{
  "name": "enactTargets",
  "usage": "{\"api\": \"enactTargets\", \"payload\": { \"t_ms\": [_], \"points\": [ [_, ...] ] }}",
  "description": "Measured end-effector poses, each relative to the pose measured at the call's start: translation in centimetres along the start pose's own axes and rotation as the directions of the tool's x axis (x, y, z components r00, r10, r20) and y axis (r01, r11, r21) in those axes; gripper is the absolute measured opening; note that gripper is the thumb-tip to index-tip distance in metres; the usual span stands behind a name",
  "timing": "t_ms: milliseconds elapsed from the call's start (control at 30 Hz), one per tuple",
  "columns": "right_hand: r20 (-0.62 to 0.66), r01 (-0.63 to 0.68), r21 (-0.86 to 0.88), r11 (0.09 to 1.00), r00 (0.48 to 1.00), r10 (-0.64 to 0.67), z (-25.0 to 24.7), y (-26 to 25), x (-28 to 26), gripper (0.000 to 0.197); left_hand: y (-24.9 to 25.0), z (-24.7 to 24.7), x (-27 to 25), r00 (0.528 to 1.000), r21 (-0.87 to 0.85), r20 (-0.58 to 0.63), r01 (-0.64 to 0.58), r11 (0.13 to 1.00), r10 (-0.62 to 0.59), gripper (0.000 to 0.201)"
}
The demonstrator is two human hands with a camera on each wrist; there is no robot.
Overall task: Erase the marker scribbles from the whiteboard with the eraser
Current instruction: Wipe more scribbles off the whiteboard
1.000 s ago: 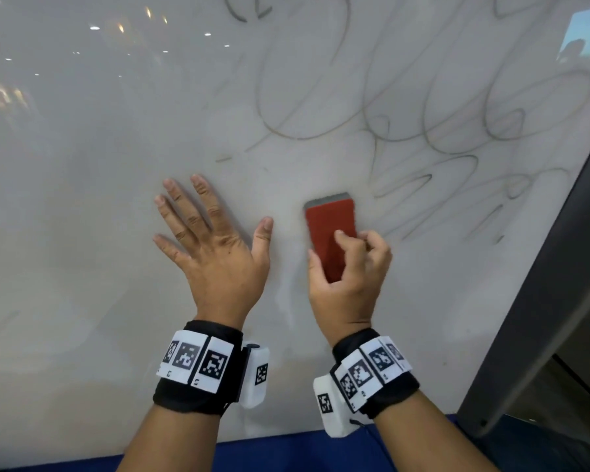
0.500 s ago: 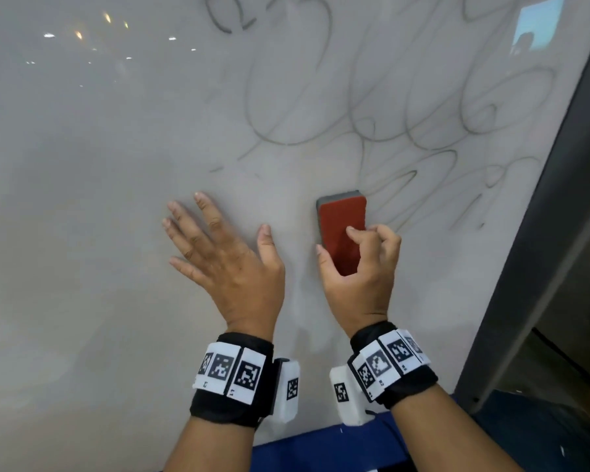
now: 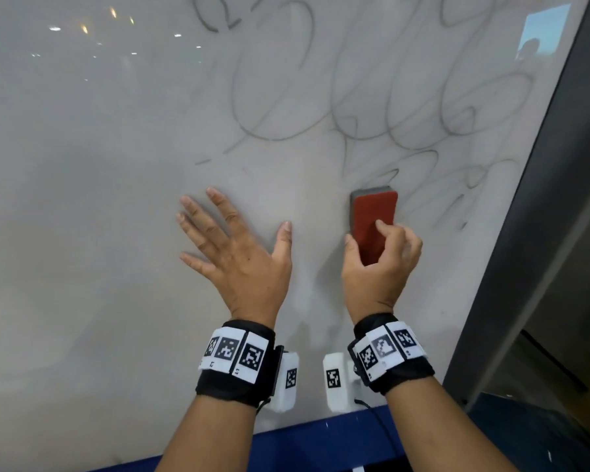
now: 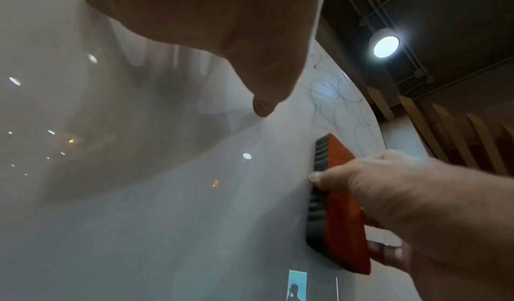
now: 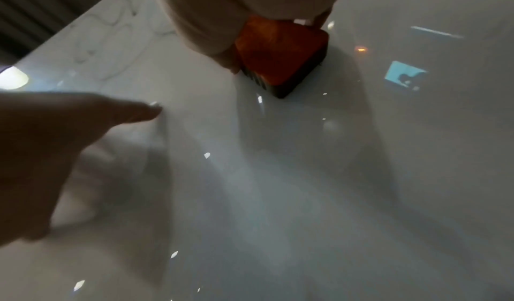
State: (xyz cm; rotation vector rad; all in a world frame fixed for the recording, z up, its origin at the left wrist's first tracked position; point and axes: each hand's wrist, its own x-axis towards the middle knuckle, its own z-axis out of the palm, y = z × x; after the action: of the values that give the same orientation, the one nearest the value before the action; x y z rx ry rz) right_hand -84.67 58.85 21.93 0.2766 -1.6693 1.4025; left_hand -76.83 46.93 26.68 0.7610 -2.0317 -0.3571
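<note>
A red-backed eraser with a grey felt face lies flat against the whiteboard. My right hand grips its lower half, thumb on its left edge, fingers curled over its back. The eraser and the right hand also show in the left wrist view, and the eraser in the right wrist view. Grey looping marker scribbles cover the board above and right of the eraser. My left hand rests flat on the board, fingers spread, just left of the eraser.
A dark grey frame post borders the board on the right. A blue ledge runs along the bottom edge. The left part of the board shows only reflections of ceiling lights.
My right hand has slid the eraser to the right, towards the lower scribbles. My left hand stays flat on the board. The head view has shifted.
</note>
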Motion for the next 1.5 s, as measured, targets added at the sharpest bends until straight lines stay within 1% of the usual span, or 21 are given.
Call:
{"api": "enactTargets", "payload": {
  "t_ms": [67, 167, 200, 267, 333, 400, 433, 500, 567, 600, 700, 767, 833, 967, 1033, 1100, 1167, 1233, 1333, 1400, 1500],
  "points": [
    [0.057, 0.016, 0.016, 1.000, 0.998, -0.017, 0.2, -0.9, -0.6, 0.041, 0.6, 0.2, -0.2, 1.000, -0.007, 0.007, 0.008, 1.000, -0.008, 0.110],
    [0.245, 0.231, 0.009, 0.973, 0.943, -0.226, -0.1, -1.2, -1.8, 0.041, 1.1, 0.5, -0.5, 1.000, -0.022, 0.020, 0.016, 1.000, -0.016, 0.112],
    [0.270, 0.275, 0.007, 0.961, 0.925, -0.267, -0.5, -0.8, -1.5, 0.040, 1.2, 0.5, -0.6, 1.000, -0.024, 0.022, 0.016, 1.000, -0.016, 0.113],
    [0.219, 0.278, -0.012, 0.960, 0.938, -0.269, -1.0, 0.2, -0.2, 0.038, 1.2, 0.7, -0.8, 1.000, -0.021, 0.025, 0.013, 1.000, -0.012, 0.113],
    [0.115, 0.183, -0.005, 0.983, 0.977, -0.181, -1.1, 0.7, 0.9, 0.036, 1.2, 0.8, -0.9, 1.000, 0.002, 0.025, 0.010, 1.000, -0.010, 0.113],
    [0.070, 0.104, 0.014, 0.994, 0.992, -0.105, -0.8, 0.4, 1.0, 0.037, 1.3, 0.8, -0.9, 1.000, 0.016, 0.021, 0.021, 1.000, -0.022, 0.112],
    [0.086, 0.105, 0.016, 0.994, 0.991, -0.106, -0.6, 0.0, 0.6, 0.037, 1.5, 0.8, -1.0, 0.999, 0.019, 0.019, 0.028, 0.999, -0.028, 0.112],
    [0.190, 0.199, 0.016, 0.980, 0.961, -0.199, -0.3, -0.7, -0.6, 0.037, 2.0, 0.8, -1.1, 1.000, 0.035, 0.006, 0.020, 0.999, -0.020, 0.107],
    [0.285, 0.308, 0.018, 0.951, 0.910, -0.300, -0.8, -0.2, -0.8, 0.040, 2.4, 0.9, -1.3, 0.999, 0.066, -0.007, -0.038, 0.997, 0.038, 0.098],
    [0.287, 0.325, 0.015, 0.946, 0.904, -0.316, -1.1, 0.3, -0.2, 0.041, 2.4, 0.9, -1.4, 0.997, 0.078, -0.011, -0.078, 0.994, 0.079, 0.093],
    [0.139, 0.209, 0.023, 0.978, 0.968, -0.211, -2.0, 1.5, 2.4, 0.050, 2.3, 1.1, -1.6, 0.987, 0.084, -0.019, -0.160, 0.984, 0.162, 0.085],
    [0.083, 0.138, 0.033, 0.990, 0.987, -0.141, -2.0, 1.4, 3.1, 0.059, 2.3, 1.2, -1.7, 0.984, 0.112, 0.001, -0.176, 0.978, 0.177, 0.089],
    [0.097, 0.150, 0.001, 0.989, 0.984, -0.149, -1.5, 0.7, 2.2, 0.059, 2.3, 1.2, -1.7, 0.984, 0.146, 0.032, -0.180, 0.973, 0.177, 0.097],
    [0.244, 0.324, -0.046, 0.945, 0.921, -0.304, -1.9, 1.7, 1.6, 0.056, 2.0, 1.4, -1.6, 0.981, 0.157, 0.059, -0.190, 0.969, 0.183, 0.105],
    [0.168, 0.284, -0.066, 0.957, 0.948, -0.269, -2.5, 3.2, 3.1, 0.053, 2.1, 1.5, -1.6, 0.982, 0.167, 0.067, -0.183, 0.969, 0.174, 0.105],
    [0.073, 0.159, -0.057, 0.986, 0.985, -0.155, -2.7, 3.7, 3.9, 0.053, 2.6, 1.5, -1.8, 0.986, 0.151, 0.073, -0.160, 0.976, 0.150, 0.105],
    [0.065, 0.116, -0.047, 0.992, 0.992, -0.112, -2.3, 3.2, 3.4, 0.055, 3.5, 1.7, -2.2, 0.988, 0.119, 0.063, -0.145, 0.982, 0.138, 0.106],
    [0.141, 0.173, -0.032, 0.984, 0.976, -0.167, -2.1, 2.5, 2.2, 0.057, 4.6, 2.1, -2.7, 0.982, 0.093, 0.047, -0.186, 0.978, 0.182, 0.102],
    [0.268, 0.310, -0.010, 0.951, 0.917, -0.296, -2.5, 2.6, 1.7, 0.058, 5.7, 2.5, -3.1, 0.959, 0.093, 0.040, -0.283, 0.955, 0.281, 0.095],
    [0.239, 0.321, -0.019, 0.947, 0.921, -0.308, -2.9, 3.3, 2.6, 0.057, 5.7, 2.7, -3.1, 0.951, 0.103, 0.034, -0.308, 0.946, 0.306, 0.090],
    [0.123, 0.223, -0.025, 0.974, 0.968, -0.219, -2.8, 3.9, 3.8, 0.053, 5.2, 3.0, -3.0, 0.944, 0.157, 0.032, -0.328, 0.931, 0.327, 0.091]
  ]
}}
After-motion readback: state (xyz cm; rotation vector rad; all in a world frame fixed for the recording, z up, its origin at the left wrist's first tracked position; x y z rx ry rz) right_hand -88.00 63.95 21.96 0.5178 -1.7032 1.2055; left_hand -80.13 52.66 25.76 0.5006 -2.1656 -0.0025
